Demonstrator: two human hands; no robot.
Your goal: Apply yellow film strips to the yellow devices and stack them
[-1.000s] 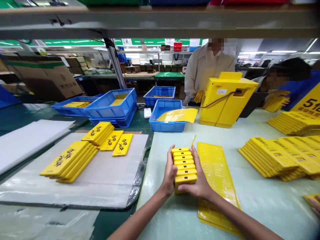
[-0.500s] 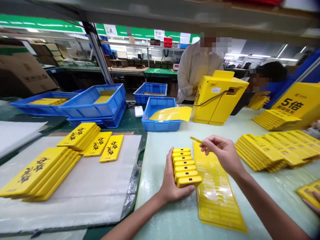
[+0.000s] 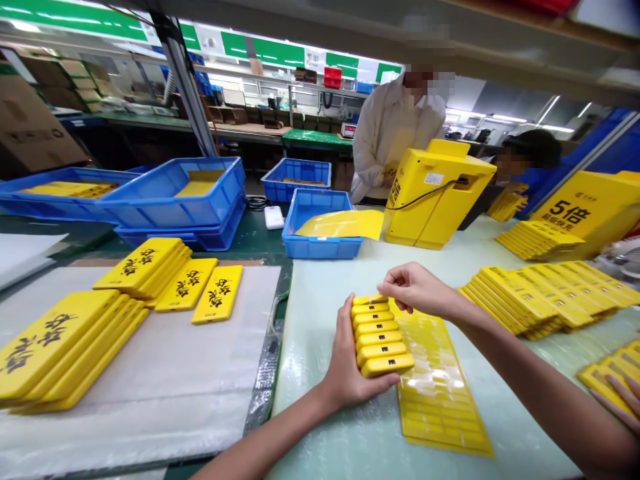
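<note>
My left hand (image 3: 350,363) is wrapped round a row of several yellow power banks (image 3: 383,337), their narrow ends with small dark ports facing me. At the far end of that row my right hand (image 3: 413,287) pinches a thin yellow sticker strip (image 3: 374,300), which lies against the end of the farthest power bank. Under and to the right of the hands, a yellow sticker sheet (image 3: 443,400) with rows of strips lies on the pale green mat (image 3: 320,433).
Printed yellow power banks (image 3: 218,293) lie on a white sheet at left. Blue bins (image 3: 323,248) and a yellow box-shaped unit (image 3: 425,200) stand behind. More power banks (image 3: 525,300) are stacked at right, near another person's hand (image 3: 625,397). Two people are across the table.
My right hand has moved left and brought the strip from above the sheet onto the farthest power bank. The view has shifted slightly.
</note>
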